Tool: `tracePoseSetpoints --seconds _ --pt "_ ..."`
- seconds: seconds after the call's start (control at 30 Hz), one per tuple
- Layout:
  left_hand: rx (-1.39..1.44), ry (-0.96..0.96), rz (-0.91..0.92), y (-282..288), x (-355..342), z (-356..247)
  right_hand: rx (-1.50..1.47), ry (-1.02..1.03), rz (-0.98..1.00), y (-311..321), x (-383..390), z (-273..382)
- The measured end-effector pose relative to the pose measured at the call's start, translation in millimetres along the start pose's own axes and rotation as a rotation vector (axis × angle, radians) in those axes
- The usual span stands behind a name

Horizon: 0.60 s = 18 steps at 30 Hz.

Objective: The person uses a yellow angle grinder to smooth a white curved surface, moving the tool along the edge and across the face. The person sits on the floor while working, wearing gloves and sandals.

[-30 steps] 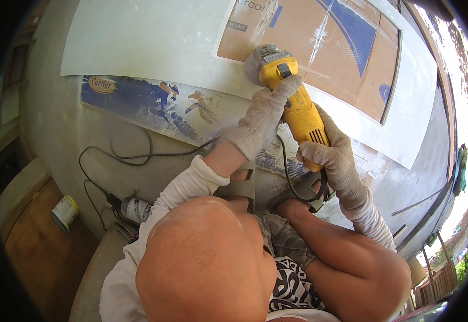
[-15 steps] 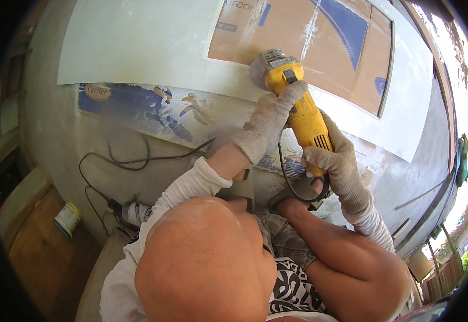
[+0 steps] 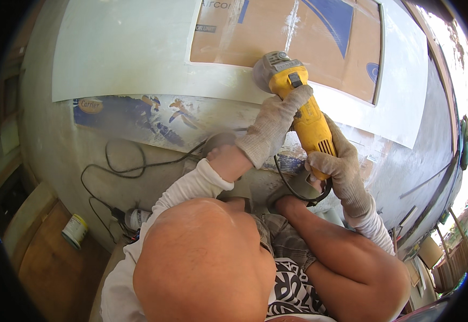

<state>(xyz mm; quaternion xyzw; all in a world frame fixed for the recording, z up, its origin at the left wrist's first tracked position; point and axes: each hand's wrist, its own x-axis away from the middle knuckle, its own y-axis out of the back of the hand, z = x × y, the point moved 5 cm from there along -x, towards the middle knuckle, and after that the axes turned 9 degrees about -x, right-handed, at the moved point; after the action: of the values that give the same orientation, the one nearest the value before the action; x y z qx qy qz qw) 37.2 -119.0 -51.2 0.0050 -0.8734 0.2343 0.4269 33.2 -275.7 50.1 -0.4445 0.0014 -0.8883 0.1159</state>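
Observation:
Both of my hands wear pale knitted work gloves and hold a yellow angle grinder (image 3: 312, 118). My left hand (image 3: 282, 121) is wrapped round its body just behind the grey head. My right hand (image 3: 341, 169) grips the rear end, near where the black cord leaves it. The grinder's disc (image 3: 260, 75) is at a large white panel (image 3: 126, 53), by the near edge of a rectangular opening. Whether the disc touches the panel cannot be made out. Brown cardboard (image 3: 287, 43) with blue print shows through the opening.
More printed cardboard (image 3: 121, 118) lies under the panel's near side. A black cord (image 3: 137, 170) loops across the floor to a plug joint beside a white can (image 3: 136, 219). Another can (image 3: 75, 231) stands far left on brown board. My bent knees and feet are close below the grinder.
The grinder has moved right relative to the panel's opening, still in both hands. Panel and cardboard have shifted left in view and tilted slightly. My grip looks the same.

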Motion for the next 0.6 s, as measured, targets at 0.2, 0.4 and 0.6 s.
tracePoseSetpoints --seconds 0.2,0.4,0.6 --pt "0.008 -0.078 -0.01 -16.5 1.8 2.4 0.013 0.01 -0.034 11.9 6.0 -4.4" --pt "-0.011 -0.048 0.054 -27.0 -4.8 7.8 -0.025 0.031 -0.053 23.6 12.1 -8.0" --pt "-0.021 -0.035 0.097 -40.9 -5.8 13.1 -0.038 0.034 -0.08 34.8 18.3 -8.7"
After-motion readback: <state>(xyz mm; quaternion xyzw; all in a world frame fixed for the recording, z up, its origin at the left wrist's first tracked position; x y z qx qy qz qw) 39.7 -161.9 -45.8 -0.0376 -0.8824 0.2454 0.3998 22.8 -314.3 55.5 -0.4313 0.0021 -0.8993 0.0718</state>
